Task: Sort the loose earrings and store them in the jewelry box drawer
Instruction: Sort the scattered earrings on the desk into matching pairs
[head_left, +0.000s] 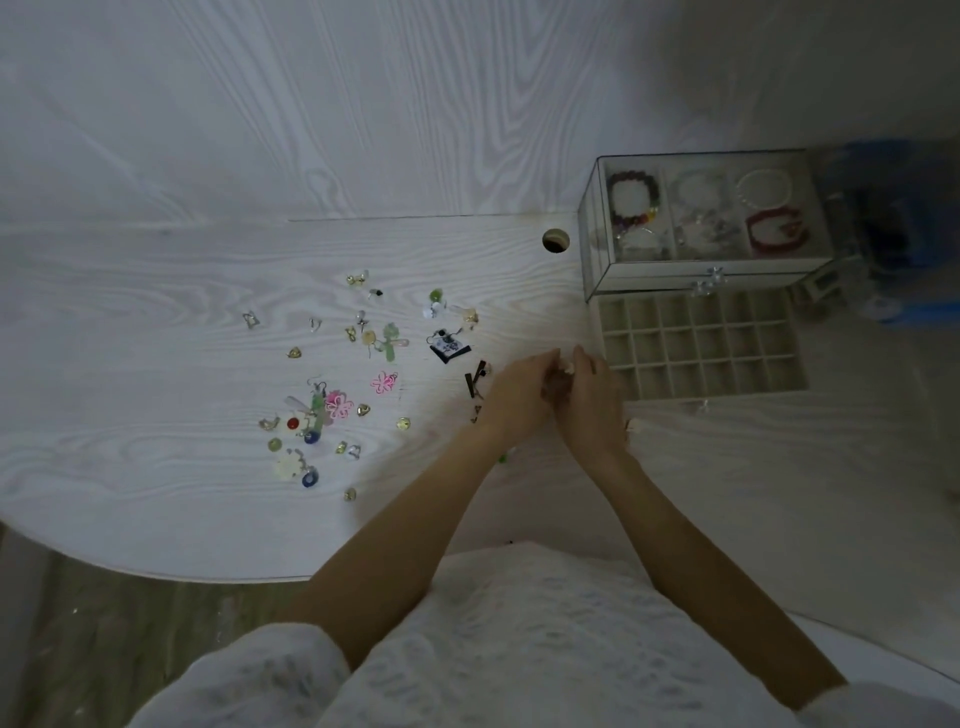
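Both hands' fingers (563, 364) pinch a small earring, orientation hidden, beside the pulled-out drawer (701, 345).

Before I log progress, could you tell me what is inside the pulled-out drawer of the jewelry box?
The drawer is a grid of small compartments, and those in view look empty. The right hand covers its near-left corner, so that part cannot be checked.

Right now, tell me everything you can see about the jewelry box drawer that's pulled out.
The drawer is pulled fully out in front of the clear jewelry box, flat on the white table. It looks lined in beige fabric and is divided into a grid of small square compartments, every visible one empty. A small clear knob shows at its near edge. The right hand sits just beside its left near corner; whether they touch is unclear.
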